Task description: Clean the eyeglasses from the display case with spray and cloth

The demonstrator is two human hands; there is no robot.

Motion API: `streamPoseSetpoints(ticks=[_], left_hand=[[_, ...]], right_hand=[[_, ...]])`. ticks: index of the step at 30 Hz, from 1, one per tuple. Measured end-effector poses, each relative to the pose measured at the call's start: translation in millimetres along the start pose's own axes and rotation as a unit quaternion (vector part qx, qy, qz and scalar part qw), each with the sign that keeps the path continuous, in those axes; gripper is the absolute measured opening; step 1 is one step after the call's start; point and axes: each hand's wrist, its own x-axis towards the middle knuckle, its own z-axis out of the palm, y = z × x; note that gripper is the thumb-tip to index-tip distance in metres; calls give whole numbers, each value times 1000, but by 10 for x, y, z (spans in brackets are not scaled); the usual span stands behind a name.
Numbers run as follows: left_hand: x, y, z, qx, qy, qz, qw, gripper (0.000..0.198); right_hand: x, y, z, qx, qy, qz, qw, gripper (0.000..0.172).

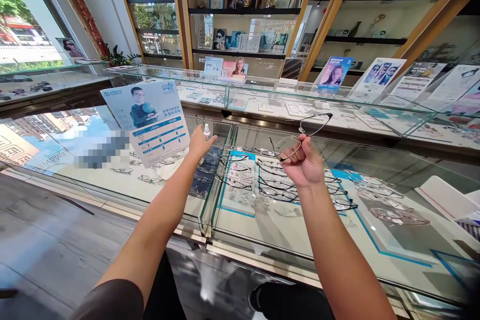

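My right hand [305,162] is raised above the glass counter, with its fingers closed on a pair of thin dark-rimmed eyeglasses [317,124]. One lens stands up above the fingers and the other part of the frame hangs to their left. My left hand [201,141] stretches forward to a small white spray bottle [206,132] on the counter. Its thumb and forefinger are apart, with the bottle showing between them; whether they touch it I cannot tell. The other left fingers are mostly hidden. Below my right hand, several dark-framed eyeglasses [277,185] lie in rows.
A printed sign [159,130] stands on the counter left of my left hand. Clear-framed glasses [397,215] and a white stand [442,195] are at the right. Behind runs another glass showcase [258,102] with upright cards [335,72], then wall shelves [243,11].
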Motion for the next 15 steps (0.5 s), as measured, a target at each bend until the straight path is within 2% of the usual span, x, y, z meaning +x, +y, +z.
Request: streamPoseSetpoints(ticks=[2,6,12,15], left_hand=[[31,-12,62,-65,12,-3,998,86],[84,-52,107,-161,-9,-34,986,82],[49,8,110,-185,-33,-9,982,28],[-36,204,81,-235,-56,31,970,24]], right_hand=[[-4,12,9,-9,-2,-1,1000,36],[-7,31,15,-42,5,-4,999,42],[-11,32,99,-80,9,3,997,44],[-10,76,172,-104,16,5,994,43]])
